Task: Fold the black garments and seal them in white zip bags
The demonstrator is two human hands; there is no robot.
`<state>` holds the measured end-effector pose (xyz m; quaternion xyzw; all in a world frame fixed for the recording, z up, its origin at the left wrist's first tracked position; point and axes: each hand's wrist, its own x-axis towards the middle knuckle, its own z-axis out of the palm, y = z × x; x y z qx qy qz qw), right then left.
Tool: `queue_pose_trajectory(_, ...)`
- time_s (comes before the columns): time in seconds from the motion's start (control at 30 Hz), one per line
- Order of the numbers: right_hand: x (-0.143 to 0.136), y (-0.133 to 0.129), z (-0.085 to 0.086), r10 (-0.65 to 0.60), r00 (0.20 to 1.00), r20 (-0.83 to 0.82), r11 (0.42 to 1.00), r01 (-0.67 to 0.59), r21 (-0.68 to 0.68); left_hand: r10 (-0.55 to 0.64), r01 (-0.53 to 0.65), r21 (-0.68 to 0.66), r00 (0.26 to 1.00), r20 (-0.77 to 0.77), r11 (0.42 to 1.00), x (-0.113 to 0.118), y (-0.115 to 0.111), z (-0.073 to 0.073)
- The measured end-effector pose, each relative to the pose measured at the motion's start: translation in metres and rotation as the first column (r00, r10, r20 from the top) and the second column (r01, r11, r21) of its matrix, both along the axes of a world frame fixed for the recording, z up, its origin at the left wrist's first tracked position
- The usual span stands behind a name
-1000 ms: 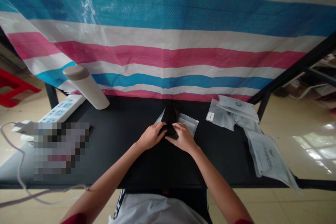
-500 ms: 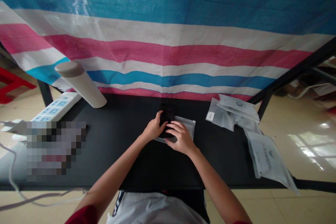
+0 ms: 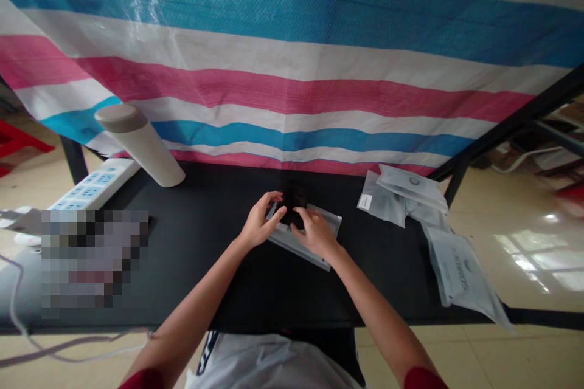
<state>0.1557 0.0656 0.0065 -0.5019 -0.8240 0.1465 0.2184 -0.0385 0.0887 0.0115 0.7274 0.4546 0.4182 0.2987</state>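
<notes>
Over plastic bag (image 3: 331, 222): black cloth (image 3: 297, 194) | my left hand (image 3: 258, 223) open, right hand (image 3: 318, 234) curved, grip unclear | both flank it, seemingly for steadiness

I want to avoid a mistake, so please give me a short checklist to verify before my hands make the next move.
1. Both hands at the black item: ok, left hand and right hand are beside the black item.
2. Firm grip on it: cannot tell, it is dark and partly covered.
3. Plastic bag near the hands: ok, it lies on the table.
4. Mouth of this bag open: cannot tell.
5. Bottle away from the hands: ok.
6. Nearest bag on the right fully on the table: not ok, a corner sticks out past the edge.
</notes>
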Motion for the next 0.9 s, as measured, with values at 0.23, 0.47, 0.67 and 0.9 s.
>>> queue_pose_trajectory(0.23, 0.002, 0.034, -0.005, -0.182, 0.959, -0.219, 0.972, 0.143, -0.186, 0.004, -0.004, -0.004, 1.000, -0.001, 1.000, 0.003, -0.002, -0.005)
queue_pose_trajectory(0.47, 0.006, 0.044, -0.016, -0.407, 0.913, 0.027, 0.907, 0.407, -0.103, -0.035, 0.075, 0.171, 0.974, -0.226, 0.983, 0.014, -0.016, 0.004)
queue_pose_trajectory(0.67, 0.015, 0.048, -0.015, -0.425, 0.905, -0.013, 0.905, 0.425, 0.017, -0.205, 0.252, 0.108, 0.922, -0.328, 0.962, 0.025, -0.023, -0.002)
queue_pose_trajectory(0.9, 0.030, 0.062, -0.035, -0.425, 0.867, -0.259, 0.878, 0.325, -0.352, -0.250, 0.274, 0.021, 0.902, -0.351, 0.961, 0.021, -0.021, 0.000)
